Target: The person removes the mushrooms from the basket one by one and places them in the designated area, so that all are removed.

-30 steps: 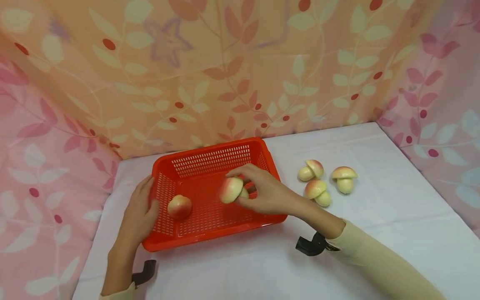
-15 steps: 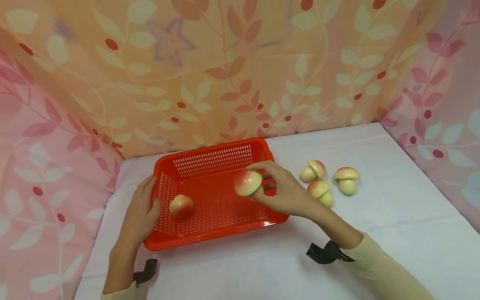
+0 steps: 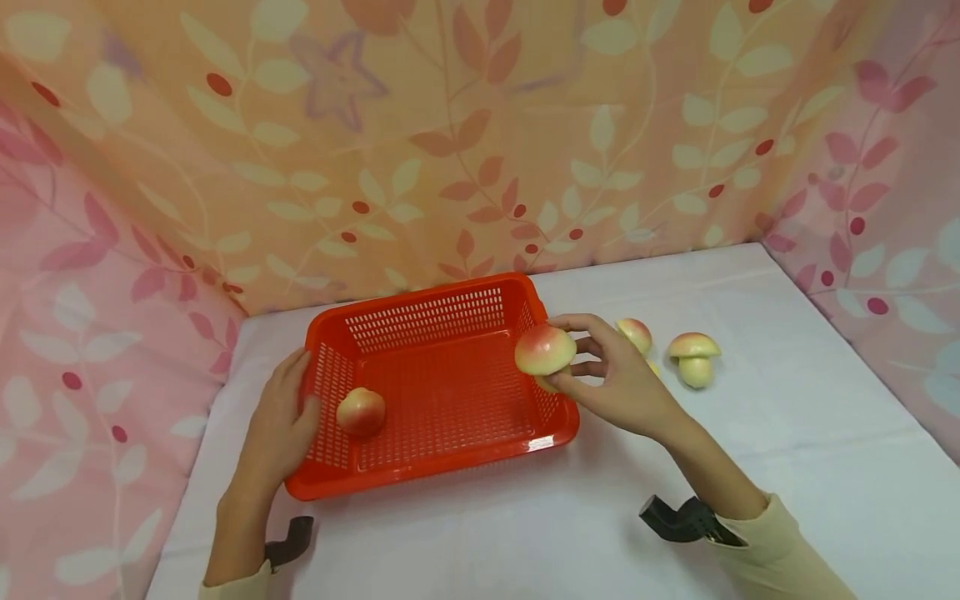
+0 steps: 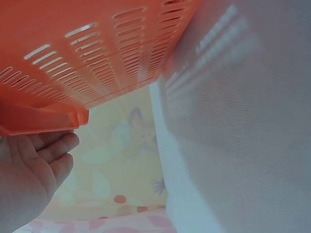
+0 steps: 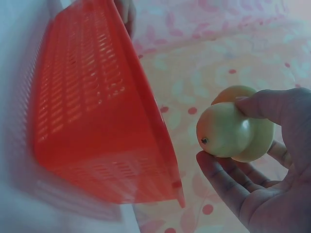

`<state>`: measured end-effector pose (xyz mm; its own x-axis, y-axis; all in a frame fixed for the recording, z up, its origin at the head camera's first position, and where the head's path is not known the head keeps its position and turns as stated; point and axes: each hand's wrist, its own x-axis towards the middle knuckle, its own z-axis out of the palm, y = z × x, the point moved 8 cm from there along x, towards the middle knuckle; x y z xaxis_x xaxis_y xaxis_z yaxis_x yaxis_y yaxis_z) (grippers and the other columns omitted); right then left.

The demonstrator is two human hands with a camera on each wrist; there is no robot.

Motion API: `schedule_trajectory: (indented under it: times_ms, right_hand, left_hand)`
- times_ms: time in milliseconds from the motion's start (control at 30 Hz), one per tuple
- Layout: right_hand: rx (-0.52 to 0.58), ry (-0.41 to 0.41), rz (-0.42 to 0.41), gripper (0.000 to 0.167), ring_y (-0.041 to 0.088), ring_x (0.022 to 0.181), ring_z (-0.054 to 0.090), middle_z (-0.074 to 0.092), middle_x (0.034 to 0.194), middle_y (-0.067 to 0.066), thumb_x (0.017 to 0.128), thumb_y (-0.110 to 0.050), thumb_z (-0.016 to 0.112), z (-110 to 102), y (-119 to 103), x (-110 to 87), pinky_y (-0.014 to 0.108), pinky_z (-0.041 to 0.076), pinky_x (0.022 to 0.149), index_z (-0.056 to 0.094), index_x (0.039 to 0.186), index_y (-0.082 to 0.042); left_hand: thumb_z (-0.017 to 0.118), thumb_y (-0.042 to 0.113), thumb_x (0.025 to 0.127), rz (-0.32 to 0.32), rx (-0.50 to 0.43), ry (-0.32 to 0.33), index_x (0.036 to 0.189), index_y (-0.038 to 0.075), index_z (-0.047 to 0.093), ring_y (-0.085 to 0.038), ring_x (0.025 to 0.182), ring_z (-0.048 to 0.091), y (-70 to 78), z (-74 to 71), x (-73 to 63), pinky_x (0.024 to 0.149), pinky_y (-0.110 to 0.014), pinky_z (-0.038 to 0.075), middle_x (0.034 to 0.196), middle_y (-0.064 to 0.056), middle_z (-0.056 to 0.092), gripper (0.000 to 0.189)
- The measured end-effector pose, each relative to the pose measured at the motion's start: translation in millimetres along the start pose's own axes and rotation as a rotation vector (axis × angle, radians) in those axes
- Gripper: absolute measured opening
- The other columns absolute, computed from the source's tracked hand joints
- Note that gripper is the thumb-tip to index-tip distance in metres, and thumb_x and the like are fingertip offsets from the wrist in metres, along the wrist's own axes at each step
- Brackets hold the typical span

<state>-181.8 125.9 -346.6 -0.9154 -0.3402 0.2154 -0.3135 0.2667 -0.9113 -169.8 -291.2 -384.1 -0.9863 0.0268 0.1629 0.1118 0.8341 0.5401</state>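
My right hand [image 3: 622, 379] pinches a toy mushroom [image 3: 545, 350] between thumb and fingers, over the right rim of the red plastic basket [image 3: 442, 475]. The mushroom has a pale yellow stem and a cap blushed pink on top; in the right wrist view its rounded stem end [image 5: 221, 131] faces the camera. At the basket's left side my left hand [image 3: 273, 425] holds the rim, thumb on the inner side, with fingers [image 4: 60, 150] below the rim's edge in the left wrist view. Another mushroom [image 3: 361, 412] lies inside the basket, near its left wall.
On the white-covered table [image 3: 480, 542], right of the basket, stands a mushroom [image 3: 693, 360]. Beside it are another mushroom [image 3: 636, 335] and a third, both partly hidden behind my right hand. Floral cloth [image 3: 450, 167] walls the back and sides.
My right hand has carried its mushroom rightward, from above the basket's middle to its right rim, and now covers part of the mushrooms on the table. My left hand stays in place.
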Motion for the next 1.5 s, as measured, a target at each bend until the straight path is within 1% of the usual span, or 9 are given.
schedule_trajectory:
  times_ms: [167, 367, 533, 700, 900, 1100, 1233, 1367, 1500]
  right_hand:
    - [0.002, 0.005, 0.031, 0.059, 0.014, 0.106, 0.075, 0.061, 0.141, 0.004, 0.091, -0.009, 0.08, -7, 11, -4.9, 0.025, 0.064, 0.093, 0.056, 0.144, -0.018]
    - [0.0, 0.016, 0.015, 0.059, 0.011, 0.107, 0.075, 0.06, 0.141, 0.006, 0.092, -0.007, 0.079, -14, 11, -5.9, 0.025, 0.064, 0.091, 0.055, 0.145, -0.015]
    - [-0.033, 0.037, 0.054, 0.059, 0.011, 0.105, 0.077, 0.054, 0.142, 0.003, 0.093, -0.014, 0.081, -21, 14, -8.9, 0.024, 0.064, 0.09, 0.054, 0.145, -0.021]
    - [-0.05, 0.035, 0.082, 0.057, 0.014, 0.105, 0.077, 0.054, 0.143, 0.001, 0.093, -0.02, 0.081, -23, 18, -12.2, 0.025, 0.063, 0.09, 0.055, 0.144, -0.025]
    - [-0.024, 0.045, 0.061, 0.057, 0.01, 0.104, 0.076, 0.057, 0.142, 0.001, 0.094, -0.012, 0.079, -28, 21, -12.9, 0.024, 0.063, 0.089, 0.055, 0.145, -0.021]
    - [0.001, 0.048, 0.044, 0.058, 0.014, 0.1, 0.076, 0.063, 0.138, 0.003, 0.094, -0.009, 0.078, -30, 22, -13.2, 0.026, 0.064, 0.087, 0.053, 0.146, -0.017]
    - [-0.019, 0.071, 0.044, 0.058, 0.015, 0.097, 0.076, 0.068, 0.132, 0.003, 0.094, -0.008, 0.078, -34, 22, -15.7, 0.024, 0.064, 0.086, 0.054, 0.146, -0.016]
    - [-0.048, 0.088, 0.025, 0.059, 0.012, 0.097, 0.076, 0.067, 0.13, 0.0, 0.093, -0.007, 0.078, -37, 20, -18.0, 0.02, 0.063, 0.088, 0.053, 0.146, -0.013]
    - [-0.047, 0.099, 0.012, 0.059, 0.009, 0.097, 0.076, 0.066, 0.131, -0.003, 0.093, -0.005, 0.078, -40, 20, -19.8, 0.018, 0.062, 0.089, 0.054, 0.146, -0.013]
  left_hand:
    - [0.049, 0.008, 0.102, -0.006, -0.001, 0.005, 0.163, -0.001, 0.033, -0.051, 0.152, 0.035, -2.5, -0.2, -2.5, 0.119, -0.077, 0.031, 0.167, -0.027, 0.035, 0.064]
    - [0.049, 0.007, 0.101, 0.001, -0.004, 0.015, 0.163, -0.002, 0.034, -0.051, 0.151, 0.036, -2.3, -2.3, -3.8, 0.119, -0.077, 0.032, 0.167, -0.027, 0.036, 0.064]
    - [0.049, 0.009, 0.102, -0.006, -0.022, 0.002, 0.164, 0.0, 0.032, -0.05, 0.152, 0.035, -1.1, 0.6, -0.3, 0.119, -0.077, 0.032, 0.168, -0.026, 0.035, 0.064]
    - [0.049, 0.009, 0.103, -0.017, -0.012, -0.005, 0.164, -0.001, 0.033, -0.051, 0.151, 0.035, -3.5, 3.9, -3.5, 0.117, -0.078, 0.033, 0.167, -0.027, 0.035, 0.064]
    - [0.048, 0.009, 0.103, 0.009, -0.006, 0.014, 0.163, -0.001, 0.034, -0.05, 0.152, 0.035, -1.9, 1.8, -2.3, 0.119, -0.076, 0.032, 0.168, -0.025, 0.035, 0.063]
    - [0.049, 0.008, 0.102, 0.001, -0.009, 0.023, 0.163, -0.001, 0.034, -0.052, 0.152, 0.035, -1.9, -2.9, -1.5, 0.119, -0.077, 0.031, 0.167, -0.027, 0.035, 0.063]
    - [0.048, 0.009, 0.103, -0.007, -0.01, 0.014, 0.163, 0.0, 0.034, -0.051, 0.152, 0.035, -1.6, -1.6, -0.9, 0.119, -0.077, 0.031, 0.168, -0.026, 0.035, 0.063]
    - [0.048, 0.008, 0.103, -0.017, -0.009, 0.007, 0.164, 0.0, 0.034, -0.051, 0.153, 0.035, -1.6, 0.0, -1.0, 0.119, -0.077, 0.032, 0.168, -0.025, 0.035, 0.063]
    - [0.048, 0.008, 0.102, -0.018, -0.001, 0.008, 0.164, 0.001, 0.034, -0.05, 0.153, 0.034, -1.7, -0.2, -1.3, 0.12, -0.077, 0.032, 0.168, -0.025, 0.034, 0.064]
